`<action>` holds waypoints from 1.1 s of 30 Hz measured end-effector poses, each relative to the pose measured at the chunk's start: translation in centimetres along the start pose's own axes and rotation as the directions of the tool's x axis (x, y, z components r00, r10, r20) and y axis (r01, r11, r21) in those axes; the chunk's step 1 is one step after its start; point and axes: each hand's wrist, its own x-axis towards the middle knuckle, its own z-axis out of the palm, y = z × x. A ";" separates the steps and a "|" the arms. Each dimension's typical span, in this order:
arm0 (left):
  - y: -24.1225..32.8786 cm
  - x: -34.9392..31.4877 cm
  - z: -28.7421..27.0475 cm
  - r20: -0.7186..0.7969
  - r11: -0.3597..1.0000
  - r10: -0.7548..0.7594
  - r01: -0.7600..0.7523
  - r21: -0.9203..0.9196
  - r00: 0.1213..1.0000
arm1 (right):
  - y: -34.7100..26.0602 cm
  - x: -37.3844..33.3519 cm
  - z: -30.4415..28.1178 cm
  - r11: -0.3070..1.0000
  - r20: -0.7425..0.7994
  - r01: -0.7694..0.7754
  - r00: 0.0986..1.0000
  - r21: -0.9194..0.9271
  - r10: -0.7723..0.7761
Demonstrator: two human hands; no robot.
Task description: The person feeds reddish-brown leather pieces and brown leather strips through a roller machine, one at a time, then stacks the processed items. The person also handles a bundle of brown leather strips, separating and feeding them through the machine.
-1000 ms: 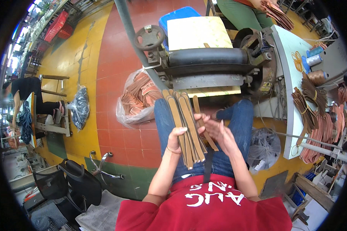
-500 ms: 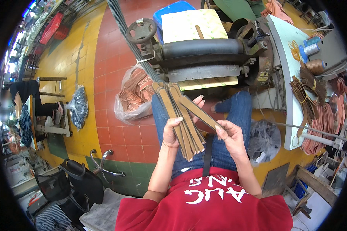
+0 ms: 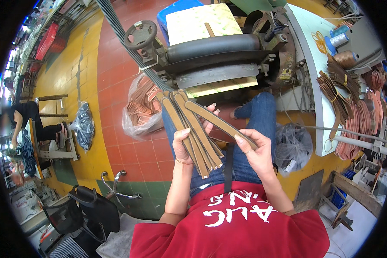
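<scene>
My left hand point(image 3: 185, 144) is closed round a fanned bundle of brown leather straps point(image 3: 192, 133) with dark edges and rounded upper ends, held above my lap. Its thumb lies on top, and its fingertips show beyond the bundle's right side. One more strap point(image 3: 217, 120) slants off to the right, its rounded far end resting over the bundle's upper part. My right hand point(image 3: 258, 150) pinches the near end of this strap between thumb and fingers, which hide its tip.
Ahead stands a roller machine point(image 3: 213, 49) with a handwheel point(image 3: 140, 34) and a grey hose point(image 3: 118, 30). A plastic bag of brown pieces point(image 3: 142, 107) sits on the floor to the left. On the right, a pale table point(image 3: 307, 47) holds thread spools and tied strap bundles point(image 3: 333, 92).
My right hand has moved slightly right, and its strap now sticks out farther from the bundle. The whole view has shifted a little. My left hand keeps its hold.
</scene>
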 end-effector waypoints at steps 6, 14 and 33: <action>-0.3 0.0 -1.1 0.032 0.999 0.021 -0.020 -0.051 0.999 | 0.3 -0.1 -0.1 0.999 0.033 -0.027 0.999 -0.038 0.028; -1.2 1.2 -2.9 0.022 0.986 0.074 -0.076 0.150 0.997 | 4.8 3.7 -1.9 0.953 0.049 -0.179 0.984 0.245 0.173; -2.7 1.6 -4.5 0.013 0.999 -0.040 0.039 0.025 0.999 | 8.1 6.2 0.4 0.987 -0.062 -0.146 0.987 0.071 0.151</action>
